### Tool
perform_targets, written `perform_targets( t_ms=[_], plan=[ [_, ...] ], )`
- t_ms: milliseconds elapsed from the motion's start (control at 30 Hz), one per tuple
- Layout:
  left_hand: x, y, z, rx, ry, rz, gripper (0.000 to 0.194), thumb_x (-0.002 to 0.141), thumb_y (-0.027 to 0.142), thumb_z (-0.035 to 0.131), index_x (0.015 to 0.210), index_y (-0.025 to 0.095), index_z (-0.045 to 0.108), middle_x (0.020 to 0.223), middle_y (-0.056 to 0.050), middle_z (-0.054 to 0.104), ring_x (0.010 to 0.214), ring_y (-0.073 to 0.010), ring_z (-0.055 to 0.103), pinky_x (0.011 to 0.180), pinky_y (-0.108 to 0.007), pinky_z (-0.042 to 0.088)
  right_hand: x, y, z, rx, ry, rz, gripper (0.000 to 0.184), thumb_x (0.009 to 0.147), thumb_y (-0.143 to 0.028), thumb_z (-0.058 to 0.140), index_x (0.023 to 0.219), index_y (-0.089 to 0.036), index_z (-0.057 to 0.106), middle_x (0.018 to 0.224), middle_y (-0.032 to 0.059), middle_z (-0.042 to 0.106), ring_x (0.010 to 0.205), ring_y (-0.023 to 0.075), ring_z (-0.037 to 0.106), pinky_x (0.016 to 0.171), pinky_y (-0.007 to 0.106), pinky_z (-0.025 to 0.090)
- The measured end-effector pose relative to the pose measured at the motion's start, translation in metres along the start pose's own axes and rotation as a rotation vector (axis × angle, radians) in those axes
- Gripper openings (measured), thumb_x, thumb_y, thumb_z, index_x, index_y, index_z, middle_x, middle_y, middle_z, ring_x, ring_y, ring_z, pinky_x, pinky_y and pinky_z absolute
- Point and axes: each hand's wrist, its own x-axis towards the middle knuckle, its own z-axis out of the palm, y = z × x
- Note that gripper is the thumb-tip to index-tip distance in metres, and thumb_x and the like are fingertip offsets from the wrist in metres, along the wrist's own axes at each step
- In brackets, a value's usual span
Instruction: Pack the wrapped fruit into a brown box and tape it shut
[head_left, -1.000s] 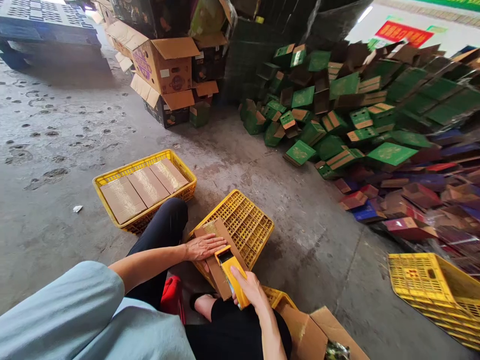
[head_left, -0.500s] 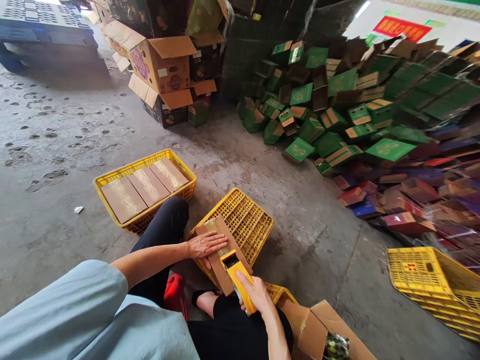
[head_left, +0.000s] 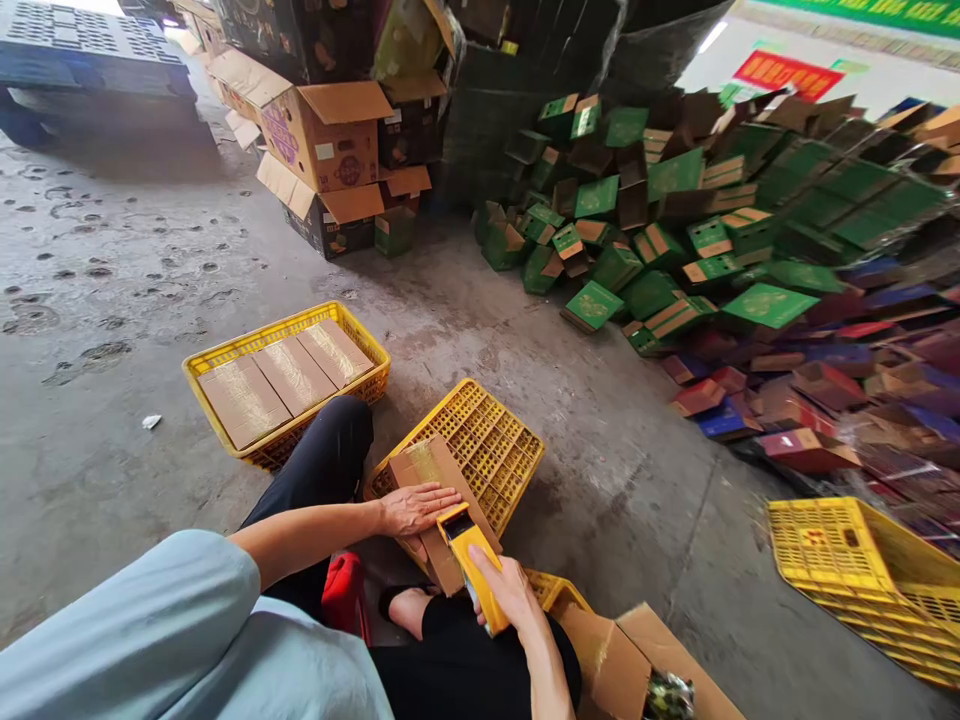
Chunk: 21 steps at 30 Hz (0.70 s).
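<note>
A brown cardboard box (head_left: 426, 462) with a strip of clear tape lies on an upturned yellow plastic crate (head_left: 495, 430) in front of my knees. My left hand (head_left: 417, 508) rests flat on top of the box, its fingers stretched toward the tape dispenser. Wrapped round the yellow tape dispenser (head_left: 476, 572) is my right hand (head_left: 511, 592). The dispenser's front end meets the top of the box, close to the left fingertips. How the box's underside and near edge sit is partly hidden by my arms.
To the left, a yellow crate (head_left: 287, 322) holds three taped boxes. An open carton (head_left: 609, 655) with wrapped contents stands by my right knee. Another yellow crate (head_left: 829, 545) lies at right. Behind are heaped green boxes (head_left: 592, 305) and stacked cartons (head_left: 330, 135). Something red (head_left: 345, 592) sits between my legs.
My left hand has slid along the box top toward the dispenser, its fingertips now beside it. The dispenser has barely moved. The view has tilted slightly.
</note>
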Motion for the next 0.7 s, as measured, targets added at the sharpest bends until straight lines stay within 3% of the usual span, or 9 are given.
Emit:
perform_targets(
  t_ms=[333,700],
  plan=[
    [-0.003,-0.006,0.004,0.053,0.046,0.044,0.097,0.106,0.065,0.054,0.172,0.003,0.02,0.175,-0.025,0.03,0.167,-0.0305,0.022,0.135,-0.047,0.027,-0.012,0.023,-0.006,0.026,-0.034,0.003,0.05,0.095,-0.069,0.058,0.092,-0.02,0.064,0.062,0.0081,0.074,0.054,0.0236,0.074,0.054,0.031,0.059],
    [0.0,-0.004,-0.003,0.027,-0.025,0.007,0.084,0.11,0.059,0.049,0.173,0.008,0.025,0.174,-0.023,0.034,0.166,-0.0319,0.027,0.135,-0.048,0.027,-0.01,0.032,-0.002,0.022,0.007,-0.022,0.044,0.098,-0.065,0.057,0.088,-0.022,0.062,0.061,0.0068,0.071,0.057,0.024,0.075,0.055,0.032,0.06]
  ],
)
